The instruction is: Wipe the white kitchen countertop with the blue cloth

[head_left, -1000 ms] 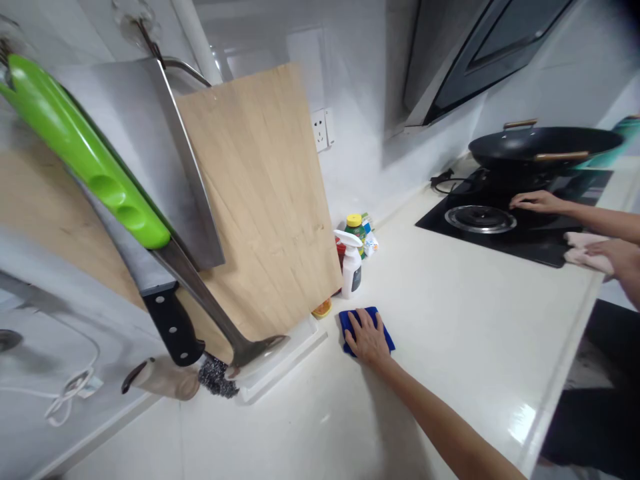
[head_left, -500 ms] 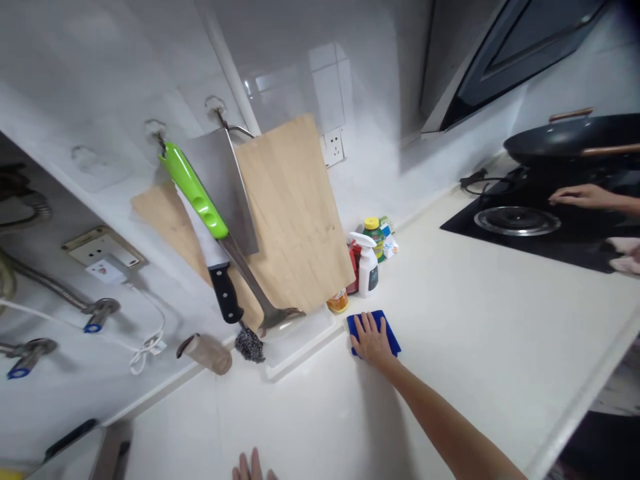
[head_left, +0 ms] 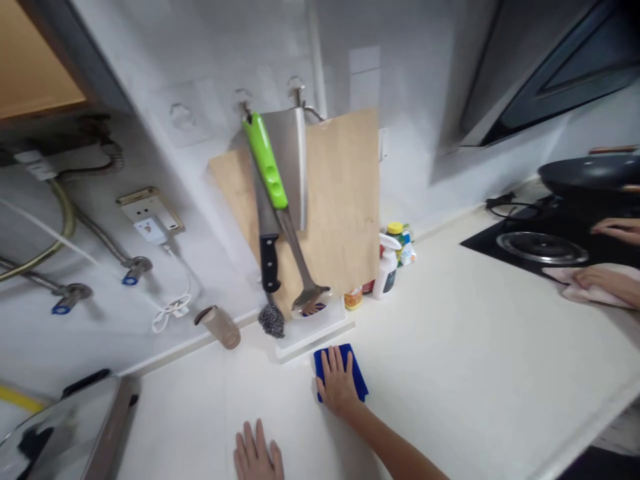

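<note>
We place our right hand (head_left: 339, 387) palm down on one folded blue cloth (head_left: 359, 380); its fingers are slightly apart and not clamped. The cloth lies on the white, glossy countertop (head_left: 425, 373), on the near side of the white tray (head_left: 313, 340). We hold our left hand (head_left: 257, 457) palm down over the near part of the countertop, left of the cloth, fingers apart and grasping nothing; we cannot tell whether its palm touches the surface.

At the far wall we count two light wooden boards (head_left: 345, 200), one broad metal cleaver (head_left: 293, 160), one black-handled knife (head_left: 270, 263) and one metal ladle with a green handle (head_left: 270, 167). Right of the boards stands one white spray bottle (head_left: 386, 273); left of them is one translucent brown cup (head_left: 220, 327).

At far right we see one black wok (head_left: 590, 177) above one black hob (head_left: 493, 237). Two hands of another person are there: one (head_left: 600, 275) on a pale pink cloth (head_left: 580, 293), one (head_left: 617, 230) over the hob.
</note>
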### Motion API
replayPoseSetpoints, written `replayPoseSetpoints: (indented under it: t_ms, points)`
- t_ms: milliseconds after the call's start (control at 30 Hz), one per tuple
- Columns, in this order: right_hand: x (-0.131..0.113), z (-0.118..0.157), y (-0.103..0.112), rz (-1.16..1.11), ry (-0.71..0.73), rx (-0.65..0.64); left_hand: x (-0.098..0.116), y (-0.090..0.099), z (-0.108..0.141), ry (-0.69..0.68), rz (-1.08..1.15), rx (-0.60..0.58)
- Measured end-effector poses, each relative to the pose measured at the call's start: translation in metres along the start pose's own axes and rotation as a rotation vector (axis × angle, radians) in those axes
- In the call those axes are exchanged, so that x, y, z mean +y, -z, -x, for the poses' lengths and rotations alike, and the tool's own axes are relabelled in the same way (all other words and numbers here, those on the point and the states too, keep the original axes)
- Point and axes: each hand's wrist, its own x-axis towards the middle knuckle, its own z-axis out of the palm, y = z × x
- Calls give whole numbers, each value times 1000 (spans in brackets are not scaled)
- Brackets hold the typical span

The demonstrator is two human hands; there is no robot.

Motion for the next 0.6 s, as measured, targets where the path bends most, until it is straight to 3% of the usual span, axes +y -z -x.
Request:
replayPoseSetpoints:
  t_ms: [200,333,433,600]
  points:
    - [-76,30,-2,-148,485,-123,6,7,4,-32,-24,33]
    - [-106,20,3,-255,746,-217,3,3,7,-61,-62,24]
    - [-133,-7,-6,-264,723,-214,-1,-3,10,-65,-87,22]
    - [-176,-66,-34,-196,518,-124,0,-11,14,-6,-73,6]
